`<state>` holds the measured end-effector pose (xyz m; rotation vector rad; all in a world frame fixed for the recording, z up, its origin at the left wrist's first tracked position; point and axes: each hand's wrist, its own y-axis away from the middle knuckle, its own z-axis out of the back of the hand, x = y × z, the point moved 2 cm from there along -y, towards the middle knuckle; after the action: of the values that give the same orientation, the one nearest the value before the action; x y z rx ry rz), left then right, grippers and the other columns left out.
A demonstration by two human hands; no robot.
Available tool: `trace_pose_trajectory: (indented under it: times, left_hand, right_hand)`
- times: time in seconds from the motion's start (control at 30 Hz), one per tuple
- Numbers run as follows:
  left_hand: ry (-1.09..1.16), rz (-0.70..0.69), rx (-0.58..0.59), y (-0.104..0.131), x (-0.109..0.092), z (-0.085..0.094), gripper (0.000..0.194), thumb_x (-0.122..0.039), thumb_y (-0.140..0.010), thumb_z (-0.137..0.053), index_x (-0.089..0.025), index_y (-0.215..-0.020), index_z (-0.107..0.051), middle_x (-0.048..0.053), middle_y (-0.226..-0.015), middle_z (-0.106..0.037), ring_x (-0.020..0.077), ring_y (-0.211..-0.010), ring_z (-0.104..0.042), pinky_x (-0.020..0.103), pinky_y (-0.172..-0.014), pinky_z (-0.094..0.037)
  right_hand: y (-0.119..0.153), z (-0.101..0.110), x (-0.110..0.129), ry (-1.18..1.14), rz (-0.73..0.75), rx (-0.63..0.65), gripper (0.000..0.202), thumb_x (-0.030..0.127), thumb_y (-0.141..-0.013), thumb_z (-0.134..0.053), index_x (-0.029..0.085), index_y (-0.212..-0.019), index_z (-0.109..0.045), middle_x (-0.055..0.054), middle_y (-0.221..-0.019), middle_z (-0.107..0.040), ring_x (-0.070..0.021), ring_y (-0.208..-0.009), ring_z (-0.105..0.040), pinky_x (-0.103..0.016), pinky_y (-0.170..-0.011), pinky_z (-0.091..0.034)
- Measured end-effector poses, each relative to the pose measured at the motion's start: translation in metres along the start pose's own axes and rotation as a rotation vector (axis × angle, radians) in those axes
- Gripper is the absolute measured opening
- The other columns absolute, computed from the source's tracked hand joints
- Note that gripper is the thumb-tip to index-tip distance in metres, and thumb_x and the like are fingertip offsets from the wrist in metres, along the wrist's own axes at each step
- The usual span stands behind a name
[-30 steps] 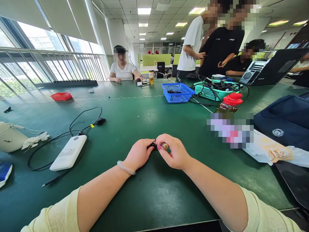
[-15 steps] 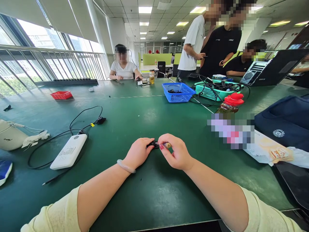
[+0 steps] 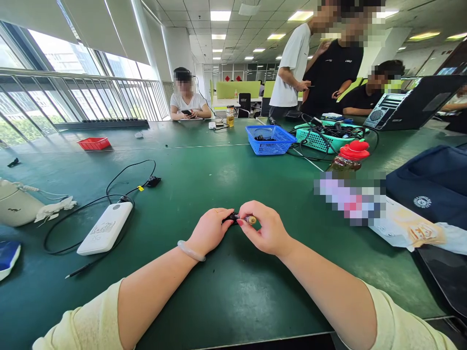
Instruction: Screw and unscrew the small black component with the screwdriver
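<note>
Near the middle of the green table (image 3: 233, 287), my left hand (image 3: 208, 228) is closed around a small black object (image 3: 230, 218), held low over the tabletop. My right hand (image 3: 264, 227) pinches a small screwdriver-like tool (image 3: 251, 220) with a yellowish rounded end, its thin tip pointing left at the black object. The fingertips of both hands nearly meet. My fingers hide much of the black object and part of the tool.
A white power bank (image 3: 105, 228) with a black cable lies at left. Beyond my hands stand a blue basket (image 3: 270, 141), a green basket (image 3: 317, 138) of cables and a red-lidded bottle (image 3: 346, 158). People are around the table's far side.
The tool in my right hand has tilted or shifted slightly, while my left hand stays in place. Across the table, a seated person now holds a phone in both hands.
</note>
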<state>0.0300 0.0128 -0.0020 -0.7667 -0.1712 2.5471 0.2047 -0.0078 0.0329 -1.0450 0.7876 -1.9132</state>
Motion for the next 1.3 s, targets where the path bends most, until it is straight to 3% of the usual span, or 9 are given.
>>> trace_pose_trajectory:
  times: [0.23, 0.43, 0.63, 0.8, 1.1, 1.3]
  left_hand:
    - [-0.006, -0.006, -0.015, 0.0, 0.004, -0.003, 0.029, -0.021, -0.097, -0.058, -0.019, -0.123, -0.071, 0.007, -0.124, -0.073, 0.0242, -0.114, -0.067, 0.04, -0.105, -0.051]
    - [-0.027, 0.013, 0.015, 0.0, 0.003, -0.001, 0.03, -0.023, -0.098, -0.056, -0.02, -0.125, -0.071, 0.007, -0.127, -0.072, 0.0253, -0.117, -0.066, 0.041, -0.105, -0.051]
    - [-0.023, 0.022, 0.026, 0.0, 0.003, -0.001, 0.034, -0.018, -0.096, -0.059, -0.019, -0.128, -0.069, 0.007, -0.13, -0.07, 0.025, -0.119, -0.065, 0.04, -0.108, -0.049]
    - [-0.027, 0.024, 0.022, 0.0, 0.003, -0.001, 0.035, -0.017, -0.095, -0.059, -0.017, -0.129, -0.068, 0.007, -0.129, -0.071, 0.0253, -0.118, -0.065, 0.041, -0.108, -0.049]
    - [-0.043, 0.013, 0.011, 0.001, 0.003, 0.0, 0.036, -0.019, -0.096, -0.056, -0.019, -0.13, -0.068, 0.008, -0.128, -0.071, 0.0258, -0.117, -0.067, 0.041, -0.106, -0.052]
    - [-0.048, 0.028, 0.005, 0.001, 0.002, 0.001, 0.037, -0.018, -0.095, -0.058, -0.02, -0.13, -0.068, 0.007, -0.127, -0.072, 0.0254, -0.115, -0.067, 0.04, -0.106, -0.052]
  right_hand:
    - [-0.001, 0.004, -0.002, 0.078, -0.064, -0.118, 0.009, 0.021, -0.09, -0.063, 0.022, -0.083, -0.058, 0.0, -0.077, -0.061, -0.0096, -0.059, -0.049, -0.022, -0.057, -0.045]
    - [0.0, 0.002, -0.001, -0.012, -0.156, -0.022, 0.008, 0.021, -0.091, -0.057, 0.022, -0.083, -0.057, 0.006, -0.059, -0.049, -0.007, -0.049, -0.041, -0.02, -0.049, -0.038]
    - [-0.001, 0.003, 0.002, -0.02, -0.129, 0.02, 0.01, 0.016, -0.085, -0.053, 0.021, -0.077, -0.055, 0.006, -0.059, -0.048, -0.0068, -0.049, -0.04, -0.02, -0.05, -0.036]
    - [-0.002, 0.005, -0.002, -0.026, -0.239, 0.019, 0.015, 0.024, -0.091, -0.051, 0.021, -0.077, -0.055, 0.006, -0.058, -0.046, -0.0074, -0.048, -0.039, -0.021, -0.05, -0.036]
    - [0.0, 0.005, -0.023, -0.148, -0.444, -0.11, 0.027, 0.042, -0.096, -0.05, 0.021, -0.079, -0.055, 0.006, -0.055, -0.042, -0.0082, -0.045, -0.034, -0.023, -0.045, -0.029]
    - [0.002, 0.009, -0.019, -0.13, -0.382, -0.209, 0.035, 0.049, -0.099, -0.048, 0.021, -0.078, -0.055, 0.005, -0.056, -0.045, -0.0085, -0.046, -0.036, -0.023, -0.046, -0.033]
